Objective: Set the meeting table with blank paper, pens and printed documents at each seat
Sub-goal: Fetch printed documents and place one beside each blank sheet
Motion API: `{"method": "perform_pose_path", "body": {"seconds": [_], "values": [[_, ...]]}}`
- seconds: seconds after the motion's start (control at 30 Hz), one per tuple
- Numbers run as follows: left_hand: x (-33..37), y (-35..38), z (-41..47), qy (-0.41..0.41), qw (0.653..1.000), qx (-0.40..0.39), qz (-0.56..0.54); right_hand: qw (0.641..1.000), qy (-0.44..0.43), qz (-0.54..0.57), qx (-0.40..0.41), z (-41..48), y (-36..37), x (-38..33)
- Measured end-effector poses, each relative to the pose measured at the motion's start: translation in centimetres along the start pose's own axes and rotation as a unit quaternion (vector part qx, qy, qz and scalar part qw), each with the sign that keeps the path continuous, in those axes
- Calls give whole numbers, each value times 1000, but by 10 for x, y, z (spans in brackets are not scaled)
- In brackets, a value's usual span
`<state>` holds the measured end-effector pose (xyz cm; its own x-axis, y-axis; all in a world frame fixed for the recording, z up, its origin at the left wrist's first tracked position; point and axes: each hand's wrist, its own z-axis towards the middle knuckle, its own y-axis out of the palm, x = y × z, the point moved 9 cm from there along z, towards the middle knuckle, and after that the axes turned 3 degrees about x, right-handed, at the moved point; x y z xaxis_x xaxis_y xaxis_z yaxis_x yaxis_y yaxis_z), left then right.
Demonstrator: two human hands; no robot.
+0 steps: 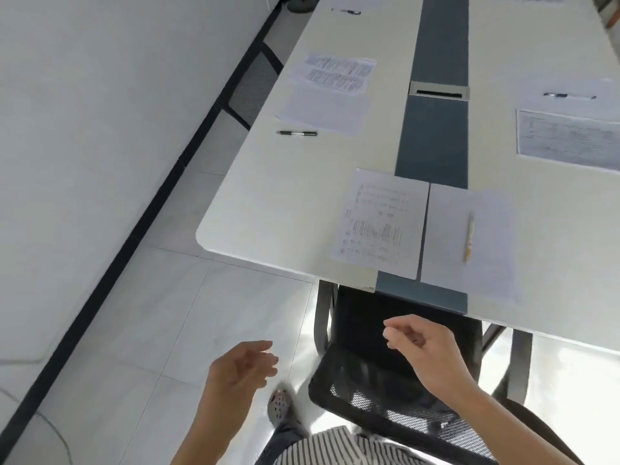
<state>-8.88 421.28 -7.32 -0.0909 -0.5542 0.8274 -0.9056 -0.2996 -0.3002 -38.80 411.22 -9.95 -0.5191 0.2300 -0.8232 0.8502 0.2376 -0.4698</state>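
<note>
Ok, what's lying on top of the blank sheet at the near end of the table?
One pale pen lies on the blank sheet, roughly along its length; nothing else is on it. The table beneath the sheet is covered.

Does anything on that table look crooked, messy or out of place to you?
Nothing spilled or damaged. One small mismatch: the black pen at the left seat lies on the bare table beside its sheets, while the pale pen at the near seat lies on top of its blank sheet.
</note>
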Motion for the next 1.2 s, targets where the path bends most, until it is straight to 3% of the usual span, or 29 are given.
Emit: {"method": "perform_pose_path", "body": {"seconds": [0.27, 0.47, 0.6, 0.9, 1.2], "values": [[-23, -138, 4, 29, 998, 23, -44, 998, -29, 9, -54, -22, 119, -89], [-64, -295, 16, 8, 995, 94, -30, 994, 2, 39, -98, -29, 248, -146], [-85, -372, 35, -14, 988, 143, -57, 993, -22, 26, -114, -19, 304, -193], [-49, -406, 168, -15, 993, 101, -62, 996, -11, 61, -69, 93, 363, -255], [75, -467, 348, 32, 995, 91, -14, 994, -11, 107, -34, 262, 407, -359]]}}
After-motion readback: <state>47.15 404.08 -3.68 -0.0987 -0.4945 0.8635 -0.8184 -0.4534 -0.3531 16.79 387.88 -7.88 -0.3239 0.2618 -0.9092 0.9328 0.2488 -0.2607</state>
